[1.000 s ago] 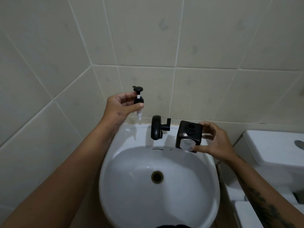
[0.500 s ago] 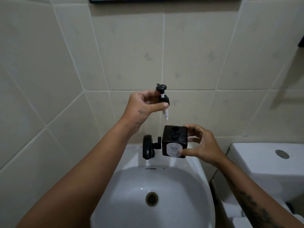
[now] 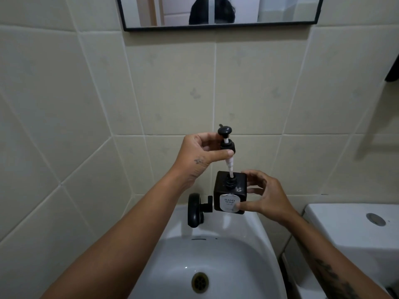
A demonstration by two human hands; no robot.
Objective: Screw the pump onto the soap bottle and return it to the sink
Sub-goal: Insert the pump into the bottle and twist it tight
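A square black soap bottle (image 3: 224,186) with a white "hand soap" label is held above the back rim of the white sink (image 3: 248,266) by my right hand (image 3: 265,196), thumb on the label and fingers behind. My left hand (image 3: 201,153) pinches the black collar of the pump (image 3: 227,145) between thumb and fingers. The pump is tilted, and the lower end of its white tube enters the bottle's open neck. The collar stands well above the neck.
A black faucet (image 3: 195,210) stands on the sink rim just left of the bottle. The drain (image 3: 200,282) lies low in the basin. A white toilet tank (image 3: 354,229) is to the right. A black-framed mirror (image 3: 220,26) hangs on the tiled wall.
My left hand brought the pump right and down, and its tube tip now sits in the bottle's neck. The bottle rose slightly. My head tilted up, bringing the mirror into view.
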